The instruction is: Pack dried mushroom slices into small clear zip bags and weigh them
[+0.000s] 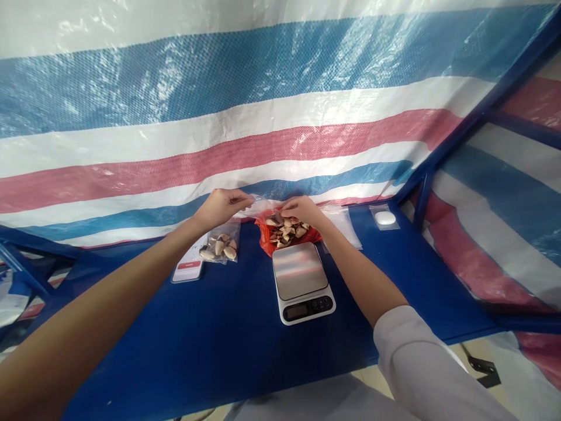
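Note:
My left hand (pixel 224 207) is closed, thumb and fingers pinching one side of a clear plastic bag (pixel 262 204). At the bag's other side my right hand (pixel 303 210) is closed too, with its fingertips at the plastic. Just below the right hand lies an open red plastic bag (pixel 265 238) full of pale, brown-edged pieces (pixel 290 230) whose kind I cannot make out. In front of it stands a white kitchen scale (pixel 302 280) with a bare metal plate. Under my left wrist, a clear zip bag (pixel 221 245) holds several similar pieces.
A phone (pixel 187 268) lies partly under the filled zip bag. Flat clear bags (pixel 344 225) are right of the red bag. Farther right, a small clear packet (pixel 384 217) holds something white. Striped sheeting (pixel 263 117) and a blue frame (pixel 456 128) border the blue table (pixel 210 339).

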The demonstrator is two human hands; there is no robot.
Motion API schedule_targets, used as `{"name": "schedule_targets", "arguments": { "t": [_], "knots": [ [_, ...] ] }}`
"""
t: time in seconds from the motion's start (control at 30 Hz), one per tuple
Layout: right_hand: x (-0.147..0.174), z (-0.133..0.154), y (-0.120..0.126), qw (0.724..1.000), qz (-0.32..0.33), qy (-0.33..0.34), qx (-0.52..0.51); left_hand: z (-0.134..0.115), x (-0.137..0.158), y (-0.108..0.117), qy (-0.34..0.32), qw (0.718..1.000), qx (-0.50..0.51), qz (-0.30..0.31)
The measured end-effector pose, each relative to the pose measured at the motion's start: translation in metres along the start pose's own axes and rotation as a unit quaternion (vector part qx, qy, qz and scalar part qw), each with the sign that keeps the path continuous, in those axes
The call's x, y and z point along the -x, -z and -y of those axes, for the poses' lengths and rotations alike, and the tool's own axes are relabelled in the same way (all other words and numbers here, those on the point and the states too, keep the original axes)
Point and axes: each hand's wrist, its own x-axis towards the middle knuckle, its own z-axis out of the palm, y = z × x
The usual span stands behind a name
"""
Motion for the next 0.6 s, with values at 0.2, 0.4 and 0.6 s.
{"name": "schedule_targets", "arguments": {
  "t": [0.2,0.4,0.6],
  "knots": [
    [-0.003,-0.005,0.0,0.996,-0.034,0.024,0.084,-0.003,-0.002,-0.006,-0.006,1.0,-0.005,-0.012],
    [-0.005,-0.008,-0.004,0.999,-0.014,-0.015,-0.04,-0.001,-0.004,-0.012,-0.025,1.0,0.007,-0.002],
    [0.001,-0.002,0.0,0.998,-0.021,-0.018,-0.059,0.001,-0.008,-0.013,-0.019,1.0,0.02,-0.015]
  ]
}}
